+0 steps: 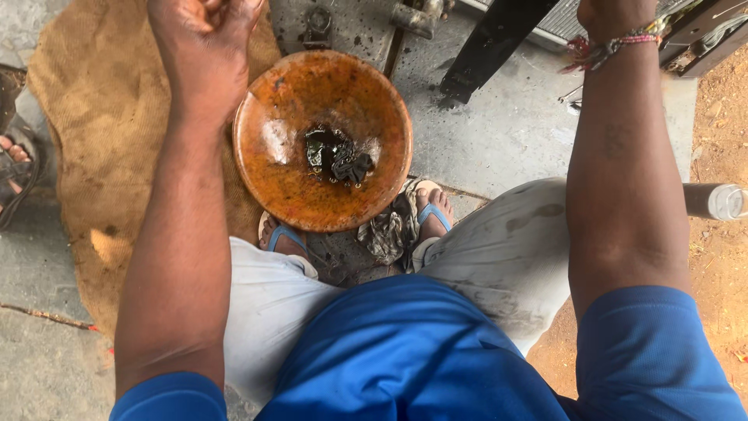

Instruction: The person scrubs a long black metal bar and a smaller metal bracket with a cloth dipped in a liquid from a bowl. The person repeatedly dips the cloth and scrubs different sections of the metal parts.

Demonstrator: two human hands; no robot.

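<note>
Floor: grey concrete slab (pixel 506 132), oil-stained, with red dirt (pixel 725 257) at three o'clock.
Sacking: burlap (pixel 86 117) lay at nine o'clock.
Bowl: rusty orange bowl (pixel 322 140) sat at centre between sandalled feet, dark greasy parts (pixel 343 160) pooled inside.
Left hand (pixel 204 31): at eleven o'clock, just past the bowl's rim, fingers curled together; contents hidden.
Right hand (pixel 612 12): at one o'clock, cut off by the frame; finger state impossible to tell.
Far edge: black bar (pixel 491 43), metal fittings, blurred.

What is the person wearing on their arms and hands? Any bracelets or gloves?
No gloves: both hands are bare. The left hand has nothing on its wrist. The right hand, cut off by the picture's top edge, has a bunch of colourful thread bracelets, pink and red with loose ends, around the wrist. Both upper arms wear the short sleeves of a bright blue shirt. The forearms are uncovered.
</note>
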